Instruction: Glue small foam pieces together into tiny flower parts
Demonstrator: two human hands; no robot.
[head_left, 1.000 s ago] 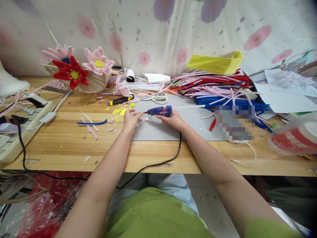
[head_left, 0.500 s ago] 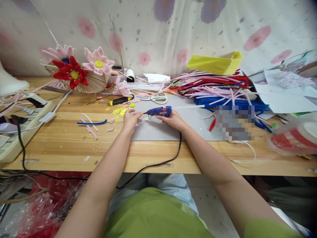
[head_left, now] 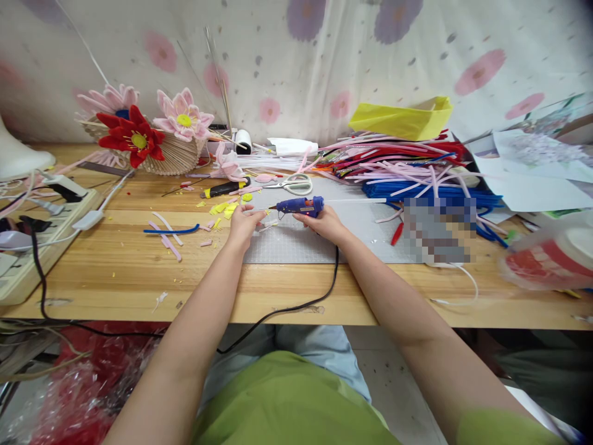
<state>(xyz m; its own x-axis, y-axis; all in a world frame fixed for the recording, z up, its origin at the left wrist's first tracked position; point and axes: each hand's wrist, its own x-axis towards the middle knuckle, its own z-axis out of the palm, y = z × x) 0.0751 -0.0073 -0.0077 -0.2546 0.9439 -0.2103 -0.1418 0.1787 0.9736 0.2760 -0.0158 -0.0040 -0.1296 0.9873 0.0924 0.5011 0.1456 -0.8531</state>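
- Your right hand (head_left: 327,224) grips the blue glue gun (head_left: 300,206) over the grey cutting mat (head_left: 296,242), nozzle pointing left; since a second ago it has barely shifted, tipped a touch higher.
- Your left hand (head_left: 243,224) stays at the mat's left edge, fingers pinched narrow at the nozzle tip; what they pinch is too small to tell.
- The gun's black cord (head_left: 296,303) drops over the table (head_left: 120,272) edge.
- Further back, scissors (head_left: 291,183) lie beside yellow scraps (head_left: 225,207).
- Far left, a woven basket (head_left: 169,157) holds a red flower (head_left: 133,137) and a pink one.
- Far right, a yellow paper tray (head_left: 403,117) sits behind the heap of craft stems (head_left: 407,167); its contents are hidden.
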